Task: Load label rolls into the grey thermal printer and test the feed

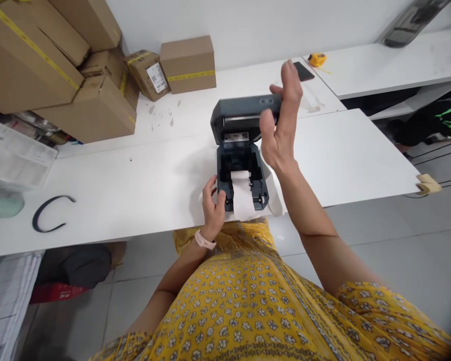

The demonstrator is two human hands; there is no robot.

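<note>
A dark grey label printer (221, 168) stands near the front edge of the white table, its lid (240, 108) raised. Inside sits a small roll of white paper (240, 174), and a white strip (243, 200) runs out over the front. My left hand (212, 210) holds the printer's left front side, thumb on the rim and fingers along the outer wall. At the lid's right edge is my right hand (283, 130), thumb in front and fingers reaching round behind; the lid lies between them. White paper (274, 193) also shows along the printer's right side.
Cardboard boxes (188, 65) stand at the back and are stacked at the left. A black curved band (41, 215) lies on the table's left. A dark phone-like slab (303, 71) and a yellow tape measure (317, 60) lie at back right. Tan padding (428, 184) covers the table's right corner.
</note>
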